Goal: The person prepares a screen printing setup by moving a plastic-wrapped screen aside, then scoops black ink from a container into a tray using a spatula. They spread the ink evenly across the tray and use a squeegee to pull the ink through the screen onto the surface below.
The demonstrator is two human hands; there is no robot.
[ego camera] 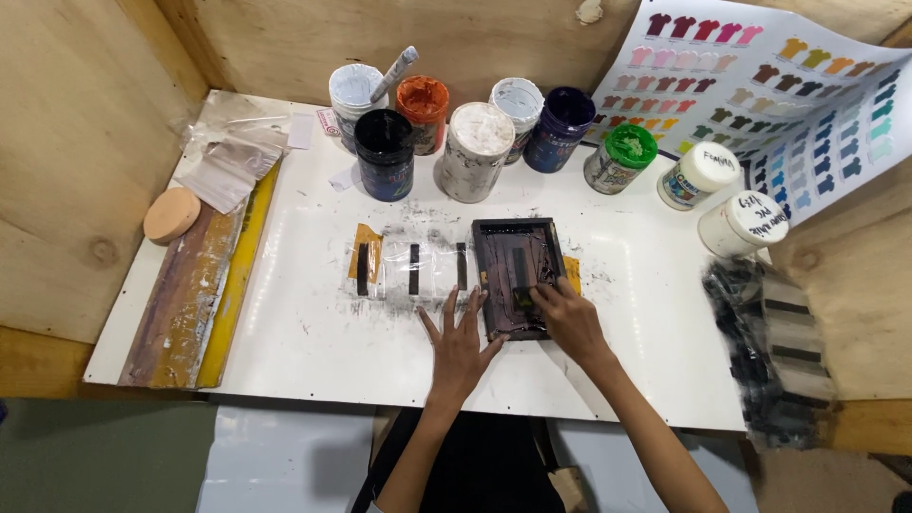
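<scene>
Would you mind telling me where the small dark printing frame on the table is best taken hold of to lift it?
Probably by the two long side rails of the dark frame, pinched from left and right. It lies flat on the white table with raised edges, and the inky mesh inside is best avoided. The left hand already rests at its left rail; the right hand works inside it.

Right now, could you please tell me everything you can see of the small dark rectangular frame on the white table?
The small dark rectangular screen frame lies flat near the middle of the white table, long side running away from the person. Its rim looks black and its mesh is smeared with dark purplish ink. The left hand is spread flat beside it, touching its left edge; the right hand rests its fingers on the mesh, at a small dark tool.
</scene>
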